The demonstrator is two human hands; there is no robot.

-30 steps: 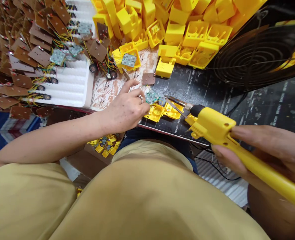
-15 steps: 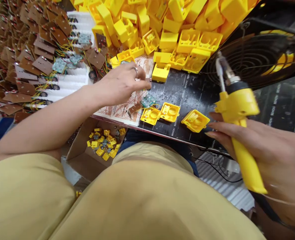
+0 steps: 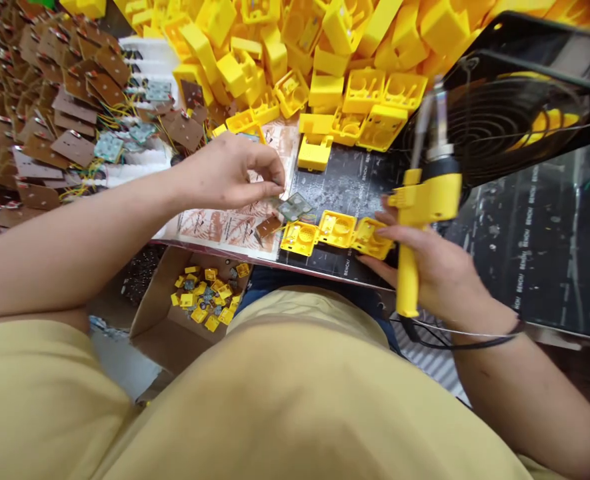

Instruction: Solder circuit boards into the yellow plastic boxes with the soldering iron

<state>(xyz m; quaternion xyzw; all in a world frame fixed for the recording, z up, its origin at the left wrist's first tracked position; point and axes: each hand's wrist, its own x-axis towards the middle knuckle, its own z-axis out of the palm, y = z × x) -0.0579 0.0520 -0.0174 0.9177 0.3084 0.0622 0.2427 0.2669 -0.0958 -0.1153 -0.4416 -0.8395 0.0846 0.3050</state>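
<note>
From where I sit, I see the black worktop (image 3: 497, 253) going across the view. At the back is the yellow heap (image 3: 227, 73), a big messy hill of plastic cases. On the left is the brown heap (image 3: 72, 147), lots of flat boards with thin wires poking out. On the right is a black fan (image 3: 515, 127) with rings on its front. Below the near edge I see an open box (image 3: 175, 333) with little yellow and grey bits in it. A patterned paper (image 3: 225, 230) lies on the worktop, left of the black part.

My right hand (image 3: 432, 267) has its grip wrapped around the yellow tool (image 3: 425, 200), and the metal tip points up and away from me. Its fingers also reach around the right case (image 3: 372, 239). My left hand (image 3: 235, 170) is over the paper. Its grip is narrow, with the thumb and finger close together by a corner of the green board (image 3: 295, 207). I can't tell if they pinch it.

The left case (image 3: 299, 238), the middle case (image 3: 337, 229) and the right case make a row near the front edge, open sides up. The green board is just behind the left case and looks blurry. A small brown board (image 3: 269, 227) is just left of that case.
</note>
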